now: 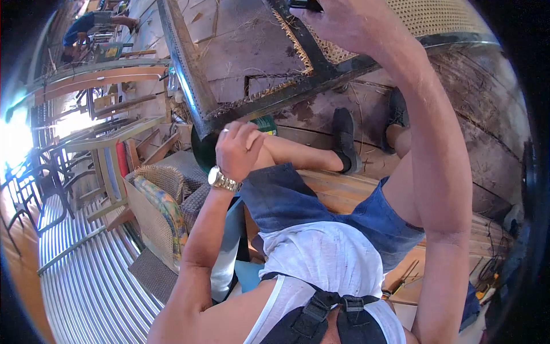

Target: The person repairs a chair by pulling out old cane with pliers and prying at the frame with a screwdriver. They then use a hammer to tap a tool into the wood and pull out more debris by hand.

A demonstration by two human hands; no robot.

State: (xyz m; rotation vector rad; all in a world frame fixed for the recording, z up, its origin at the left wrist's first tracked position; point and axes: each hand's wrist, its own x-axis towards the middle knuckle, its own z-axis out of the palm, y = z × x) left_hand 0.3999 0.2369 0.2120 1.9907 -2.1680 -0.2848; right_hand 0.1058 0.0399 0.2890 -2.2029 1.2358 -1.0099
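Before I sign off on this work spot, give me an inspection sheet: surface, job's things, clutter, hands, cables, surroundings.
Surface: floor, strewn with loose strands.
Job's things: dark frame with a woven cane panel; frayed cane edges along its bars.
Clutter: pale wooden frame and floral cushion, at left.
Hands: right hand grips a black object, cut off by the picture's edge; left hand at the frame's corner, contact unclear.
Cables: dark cord-like strands at right, too blurred to confirm.
Surroundings: another person bending in the background; corrugated metal sheet at lower left.
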